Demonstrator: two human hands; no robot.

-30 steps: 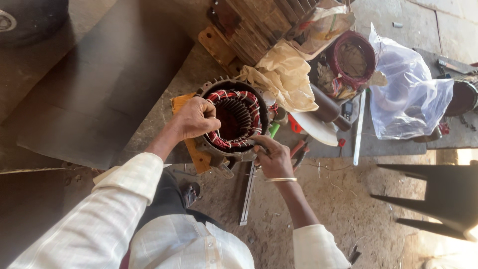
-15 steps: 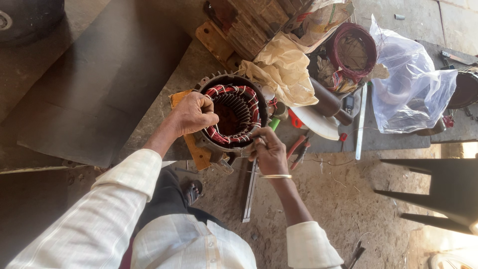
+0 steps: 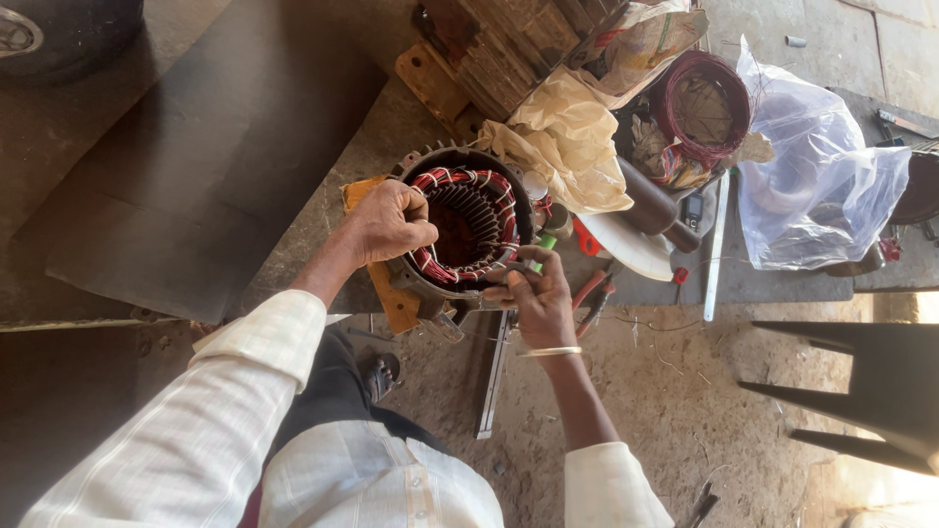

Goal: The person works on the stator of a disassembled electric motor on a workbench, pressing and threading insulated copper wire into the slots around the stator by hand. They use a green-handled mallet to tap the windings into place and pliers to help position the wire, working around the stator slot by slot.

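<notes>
Gripping rim of round motor stator (image 3: pixel 468 227), left hand (image 3: pixel 391 223) closed on near edge. Right hand (image 3: pixel 536 298) pinches small thing at stator side, just beside; cannot tell what. Red copper coils (image 3: pixel 481 186) already in slots, tied white. Wire spool (image 3: pixel 701 106) waits farther off.

- The left hand (image 3: pixel 391 223) is curled into a loose fist, knuckles up, fingers folded under and gripping.
- The left forearm runs bare from the wrist down to a rolled pale checked sleeve, the arm stretched forward and slightly to the right.
- The right hand (image 3: pixel 536 298) sits lower and to the right, back of the hand facing the camera, fingertips pinched together and pointing up-left.
- A thin metal bangle circles the right wrist.
- The right forearm is bare, rising from a pale cuff near the bottom edge.
- The two hands are near each other but apart.
</notes>
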